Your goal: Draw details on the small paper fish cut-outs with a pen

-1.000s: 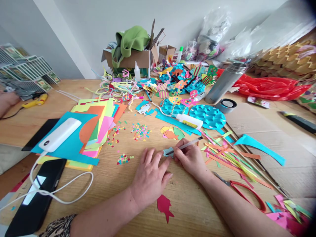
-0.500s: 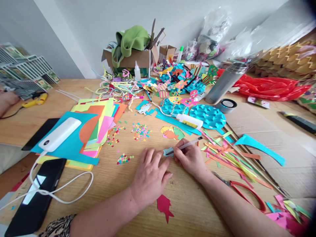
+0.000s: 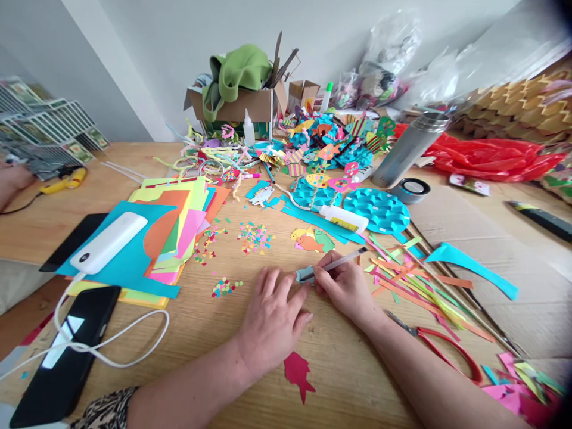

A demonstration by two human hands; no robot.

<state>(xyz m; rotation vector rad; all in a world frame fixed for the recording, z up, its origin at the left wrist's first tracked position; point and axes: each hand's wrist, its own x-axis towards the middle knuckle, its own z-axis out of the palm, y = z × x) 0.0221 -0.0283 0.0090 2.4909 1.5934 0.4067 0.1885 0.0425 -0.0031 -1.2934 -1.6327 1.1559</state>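
Note:
My right hand (image 3: 342, 286) is closed around a slim pen (image 3: 346, 259), its tip down at a small light-blue paper piece (image 3: 304, 274) on the table. Flat on the wood, fingers spread, my left hand (image 3: 274, 316) touches that paper's edge with its fingertips. Much of the blue piece is hidden under my fingers. Below my left hand lies a dark pink paper fish (image 3: 298, 376). Just beyond my hands are several paper fish (image 3: 310, 241) in yellow, orange and green. Little piles of paper confetti (image 3: 254, 237) and round dots (image 3: 226, 288) sit to the left.
Red-handled scissors (image 3: 451, 354) and paper strips (image 3: 424, 280) lie at the right. A glue bottle (image 3: 343, 219), blue discs (image 3: 375, 210) and a steel flask (image 3: 409, 149) stand or lie farther back. Coloured paper (image 3: 192, 208), a power bank (image 3: 109, 243) and a phone (image 3: 67, 357) are left. Another person's hand (image 3: 13, 179) shows far left.
Hardly anything differs. The pen shifts very slightly at the blue paper, and the whole view drifts a few pixels; both hands keep their places.

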